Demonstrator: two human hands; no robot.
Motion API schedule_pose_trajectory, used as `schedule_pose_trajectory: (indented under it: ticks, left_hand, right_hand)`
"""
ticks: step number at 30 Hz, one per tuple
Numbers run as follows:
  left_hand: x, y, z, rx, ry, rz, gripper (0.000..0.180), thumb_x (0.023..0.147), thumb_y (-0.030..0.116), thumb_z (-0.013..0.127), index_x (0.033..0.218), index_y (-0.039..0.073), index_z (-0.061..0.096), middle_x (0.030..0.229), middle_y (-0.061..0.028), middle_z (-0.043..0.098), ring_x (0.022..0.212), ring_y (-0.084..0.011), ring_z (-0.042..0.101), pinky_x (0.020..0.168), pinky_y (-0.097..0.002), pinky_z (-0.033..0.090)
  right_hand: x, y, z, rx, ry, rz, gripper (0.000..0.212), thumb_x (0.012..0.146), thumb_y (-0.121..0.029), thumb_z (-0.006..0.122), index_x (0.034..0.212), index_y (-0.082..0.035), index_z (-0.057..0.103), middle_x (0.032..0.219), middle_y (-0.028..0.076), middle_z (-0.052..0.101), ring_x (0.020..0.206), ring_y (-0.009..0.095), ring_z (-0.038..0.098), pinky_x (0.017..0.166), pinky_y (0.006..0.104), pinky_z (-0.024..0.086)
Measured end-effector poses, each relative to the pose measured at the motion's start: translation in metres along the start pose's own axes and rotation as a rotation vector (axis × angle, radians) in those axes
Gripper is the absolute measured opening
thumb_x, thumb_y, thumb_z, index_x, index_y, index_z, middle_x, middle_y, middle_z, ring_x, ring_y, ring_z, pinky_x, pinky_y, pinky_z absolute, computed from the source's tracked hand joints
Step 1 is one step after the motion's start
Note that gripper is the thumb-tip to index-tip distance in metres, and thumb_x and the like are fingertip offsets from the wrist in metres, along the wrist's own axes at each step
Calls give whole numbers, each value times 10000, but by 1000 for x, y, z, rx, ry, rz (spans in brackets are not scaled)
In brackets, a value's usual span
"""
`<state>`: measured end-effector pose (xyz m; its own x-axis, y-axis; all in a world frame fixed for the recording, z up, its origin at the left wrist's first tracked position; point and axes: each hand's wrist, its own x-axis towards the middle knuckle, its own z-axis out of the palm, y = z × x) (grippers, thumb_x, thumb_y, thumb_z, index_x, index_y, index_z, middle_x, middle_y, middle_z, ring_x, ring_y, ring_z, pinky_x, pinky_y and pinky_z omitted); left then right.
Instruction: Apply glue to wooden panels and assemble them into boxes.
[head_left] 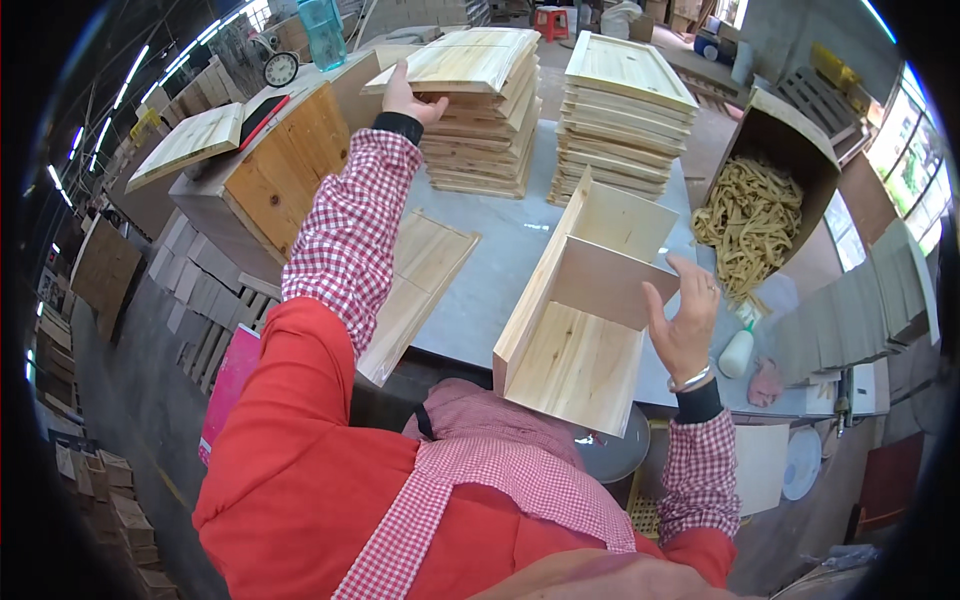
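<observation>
My left hand (408,100) reaches to the far stack on the left and grips the left edge of its top wooden panel (465,58), thumb below the board. In front of me a pale wooden box frame (575,350) with an upright divider (605,283) rests on the table, its near end jutting past the edge. My right hand (688,315) is beside the divider's right edge, thumb and fingers apart; whether it touches the board is hard to tell. A loose wooden panel (420,285) lies left of the box frame.
A second stack of panels (625,120) stands at the back of the grey table (460,325). To the right are a carton of yellowish strips (750,215), a white bottle (737,352) and a pink cloth (765,382). A wooden cabinet (285,185) borders the left.
</observation>
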<state>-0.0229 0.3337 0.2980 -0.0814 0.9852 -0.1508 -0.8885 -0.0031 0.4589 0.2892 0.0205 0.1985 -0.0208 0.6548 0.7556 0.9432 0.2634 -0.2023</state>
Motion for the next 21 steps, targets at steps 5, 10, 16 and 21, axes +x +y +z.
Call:
schedule_pose_trajectory:
  ticks: [5,10,16,21]
  left_hand:
    - [-44,25,20,-320,-456,-88,397,901,217,562,1165,-69,484,1192,-215,525,1160,-354,479,1024,-458,431]
    - [-156,14,18,-342,-692,-231,308,891,139,543,1087,-98,530,1120,-196,569,1080,-349,544,945,-390,520]
    - [-256,-73,-34,229,-928,-482,353,914,146,551,1197,-65,533,1164,-164,602,1086,-257,579,996,-403,436]
    - [-295,-115,-33,372,-1137,-725,360,931,153,554,1226,-53,532,1189,-156,603,1128,-254,561,1060,-400,365]
  right_hand:
    - [-1,-22,-12,219,21,55,455,796,-167,708,1179,9,535,1074,181,604,998,337,569,906,416,422]
    - [21,-74,3,578,32,133,559,807,-162,719,1273,31,479,1136,192,597,1075,310,572,948,394,442]
    - [36,-116,20,1307,356,113,578,850,-171,688,1324,41,435,1220,197,569,1147,299,553,975,394,443]
    - [-33,-90,13,1090,671,319,520,867,-156,655,1299,54,458,1245,206,543,1165,282,529,975,388,443]
